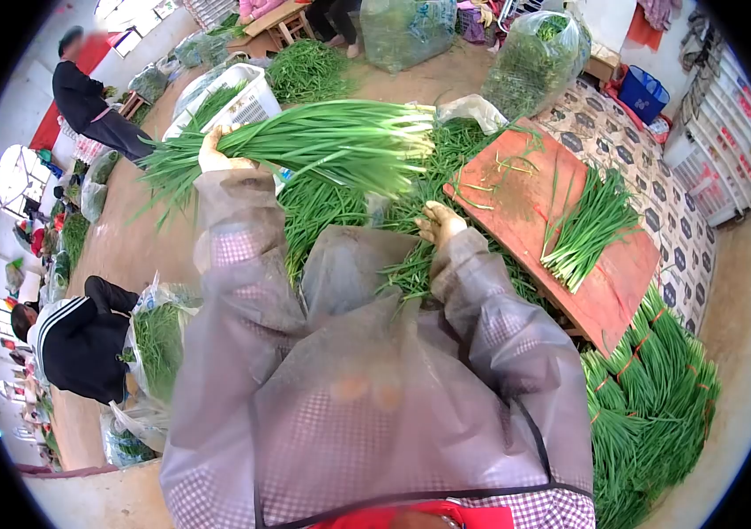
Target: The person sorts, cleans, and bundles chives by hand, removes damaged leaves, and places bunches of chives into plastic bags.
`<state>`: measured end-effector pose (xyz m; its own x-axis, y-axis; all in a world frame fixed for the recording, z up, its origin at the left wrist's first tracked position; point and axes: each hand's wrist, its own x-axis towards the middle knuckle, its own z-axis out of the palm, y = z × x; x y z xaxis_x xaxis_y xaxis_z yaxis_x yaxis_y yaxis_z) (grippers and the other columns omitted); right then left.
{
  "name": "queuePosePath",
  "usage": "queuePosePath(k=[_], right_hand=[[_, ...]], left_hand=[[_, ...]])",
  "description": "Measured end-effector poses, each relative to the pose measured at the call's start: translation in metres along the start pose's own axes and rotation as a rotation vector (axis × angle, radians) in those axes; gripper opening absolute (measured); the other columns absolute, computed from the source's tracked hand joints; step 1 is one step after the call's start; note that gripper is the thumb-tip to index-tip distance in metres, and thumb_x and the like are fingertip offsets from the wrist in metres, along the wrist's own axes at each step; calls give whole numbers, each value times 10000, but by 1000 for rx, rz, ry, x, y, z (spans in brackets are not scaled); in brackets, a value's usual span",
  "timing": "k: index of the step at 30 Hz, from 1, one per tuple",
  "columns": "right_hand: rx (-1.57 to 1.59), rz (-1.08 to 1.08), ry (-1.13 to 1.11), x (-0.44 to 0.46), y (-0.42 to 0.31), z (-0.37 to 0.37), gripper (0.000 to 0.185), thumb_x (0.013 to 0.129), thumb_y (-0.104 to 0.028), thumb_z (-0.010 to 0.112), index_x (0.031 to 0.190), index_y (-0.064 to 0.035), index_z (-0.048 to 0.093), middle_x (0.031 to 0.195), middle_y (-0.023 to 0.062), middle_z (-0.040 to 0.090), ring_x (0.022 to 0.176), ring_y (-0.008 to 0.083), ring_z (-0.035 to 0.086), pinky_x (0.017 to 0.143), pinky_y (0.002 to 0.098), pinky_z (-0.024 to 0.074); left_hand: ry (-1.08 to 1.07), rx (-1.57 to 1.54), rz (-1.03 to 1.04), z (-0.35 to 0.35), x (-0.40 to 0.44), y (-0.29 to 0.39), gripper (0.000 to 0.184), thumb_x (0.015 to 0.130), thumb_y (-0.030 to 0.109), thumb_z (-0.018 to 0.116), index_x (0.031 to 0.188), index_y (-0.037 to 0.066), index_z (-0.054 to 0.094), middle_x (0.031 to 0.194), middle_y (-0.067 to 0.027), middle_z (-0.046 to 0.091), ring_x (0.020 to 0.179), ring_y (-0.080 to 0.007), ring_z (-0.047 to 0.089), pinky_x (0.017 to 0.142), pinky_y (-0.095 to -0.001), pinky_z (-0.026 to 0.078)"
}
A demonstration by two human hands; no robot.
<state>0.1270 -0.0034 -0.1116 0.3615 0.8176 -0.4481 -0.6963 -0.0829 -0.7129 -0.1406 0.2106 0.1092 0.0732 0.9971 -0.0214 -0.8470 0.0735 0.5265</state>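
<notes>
My left hand, in a translucent sleeve, is closed around the leafy part of a large bunch of Chinese chives. The bunch lies almost level, its pale stem ends pointing right. My right hand is apart from that bunch, below its stem ends, with bent, slightly spread fingers and nothing visible in them. Beneath both hands, loose chives are heaped around my knees. A smaller bunch of chives rests on the reddish board to the right, where a few scraps also lie.
Tied chive bundles are stacked below the board at right. A white basket stands ahead, left of a full plastic bag. At left, a person in black bends by a bag of greens; another person stands farther back.
</notes>
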Motion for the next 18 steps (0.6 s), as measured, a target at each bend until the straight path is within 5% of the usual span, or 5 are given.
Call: queuePosePath(k=[5,7,11,14,18], right_hand=[[-102,-225,-55,-27,-21,-6,304,932,-193,537,1199,-52,580,1106,89,645,808,174,632,670,281,490],[-107,-534,-89,-55,-49,15,293,899,-133,590,1174,-34,592,987,56,651,716,101,577,633,227,464],[-143,-595,-239,-93,-87,55,390,843,-144,676,1192,-7,568,914,34,612,709,72,529,612,221,443],[-226,-541,-232,-95,-106,69,296,852,-209,668,1065,-6,636,769,3,593,606,51,492,533,207,402],[-259,-604,-175,-87,-110,67,217,881,-205,600,900,-10,694,629,-1,584,482,48,441,422,207,337]], left_hand=[[-73,-30,-83,16,-5,-1,176,881,152,479,741,50,513,751,-104,573,749,-285,578,775,-460,499],[-14,48,10,26,-10,-4,182,881,162,479,738,53,510,759,-106,575,757,-298,580,775,-476,498],[79,87,-14,40,-15,-8,159,872,199,521,760,87,499,735,-63,556,680,-234,558,671,-419,509],[9,75,-56,34,-6,-5,142,870,180,533,781,74,504,738,-60,558,677,-229,568,667,-414,520],[47,57,-5,32,5,-3,183,885,169,486,743,56,510,754,-102,575,757,-285,578,779,-470,497]])
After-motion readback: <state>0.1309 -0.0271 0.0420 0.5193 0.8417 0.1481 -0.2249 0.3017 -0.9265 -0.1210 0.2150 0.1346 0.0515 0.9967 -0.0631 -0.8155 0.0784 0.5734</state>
